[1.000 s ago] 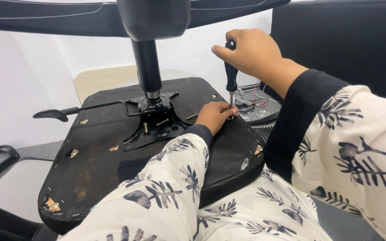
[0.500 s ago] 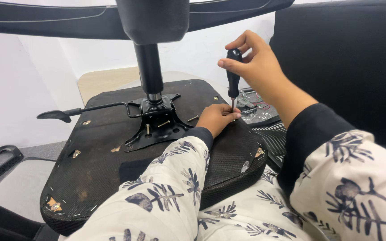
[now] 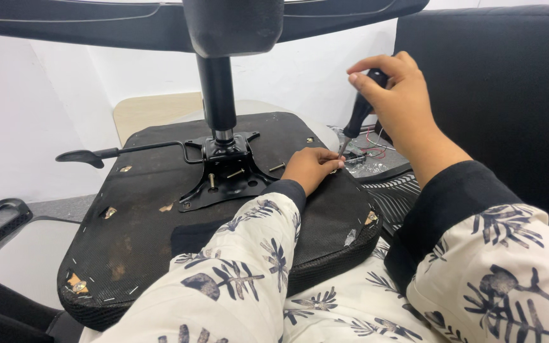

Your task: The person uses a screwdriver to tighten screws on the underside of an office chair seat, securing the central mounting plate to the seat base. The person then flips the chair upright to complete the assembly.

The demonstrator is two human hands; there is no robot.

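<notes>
Head view, landmark: the black metal mounting plate, bolted at the middle of the upturned chair seat, with the gas column rising from it.
Head view, right hand: I see my right hand up and to the right of the plate, wrapped firmly round the black handle of the screwdriver; grip closed on the tool.
Head view, screwdriver: steeply tilted, handle high, its tip down at the seat's far right edge, well right of the plate.
Head view, left hand: my left hand lies just right of the plate, fingers curled on the seat beside the tip. Whether they pinch a fastener I cannot tell; the fingertips hide it.
Head view, change: half a second ago the right hand stood higher and further from the plate. It has come lower, and the tip now sits by the left fingers. I judge the tool is being seated on a fastener rather than carried.
Head view, loose parts: two screws lie on the seat just right of the plate; a lever runs out to its left.
Head view, beyond: wires and small hardware lie past the seat edge, far right of the plate.
</notes>
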